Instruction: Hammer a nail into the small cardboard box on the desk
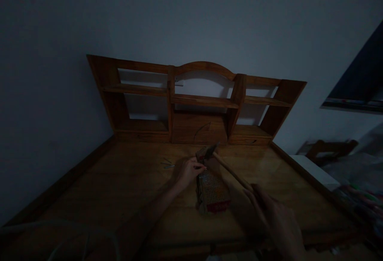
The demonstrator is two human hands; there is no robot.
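Wooden desk (128, 181), dimly lit. Brown block (213, 189), red at near end, lies on it. Left of block: thin metal pieces (169, 167). Beyond block: wooden shelf unit (206, 101).

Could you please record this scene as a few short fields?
Right hand: grips a wooden-handled, dark-headed hammer
Left hand: fingertips at a brown, rectangular block with a red near end; any small item pinched is unclear
Hammer contact: too dark to tell
Left of the left hand: slim, silvery pieces
Surface: brown wooden desk
Behind: arched brown wooden shelf unit
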